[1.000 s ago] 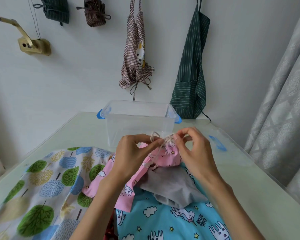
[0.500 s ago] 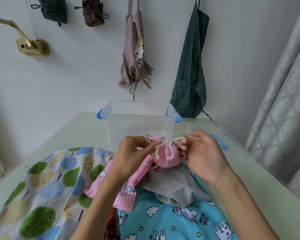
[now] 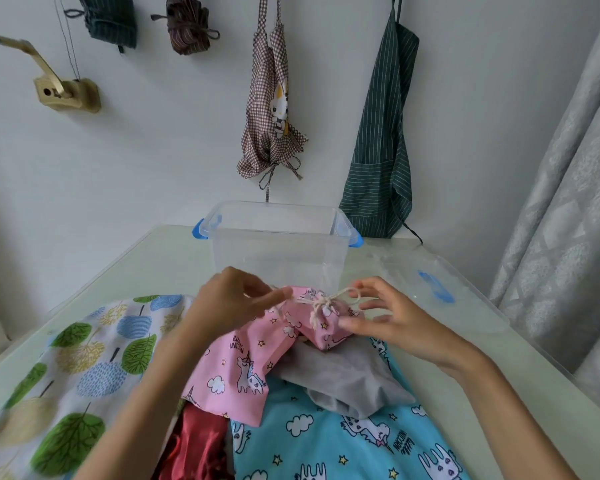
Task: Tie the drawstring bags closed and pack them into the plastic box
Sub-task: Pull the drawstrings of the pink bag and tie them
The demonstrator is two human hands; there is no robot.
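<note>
While the blue unicorn bag (image 3: 326,441), the red satin cloth (image 3: 198,441), the grey bag (image 3: 343,379) and the tree-print bag (image 3: 73,358) lie untied nearest me on the surface (image 3: 482,375), I am knotting the pink unicorn bag (image 3: 274,341) atop that pile. My left hand (image 3: 229,303) pinches one end of the cream drawstring (image 3: 321,304); my right hand (image 3: 385,315) pinches the loop at the other side. I judge this knot nearly finished. Beyond, the clear plastic box (image 3: 278,251) holds nothing I can see, its lid (image 3: 440,289) lying to its right. Nothing blocks the way in.
</note>
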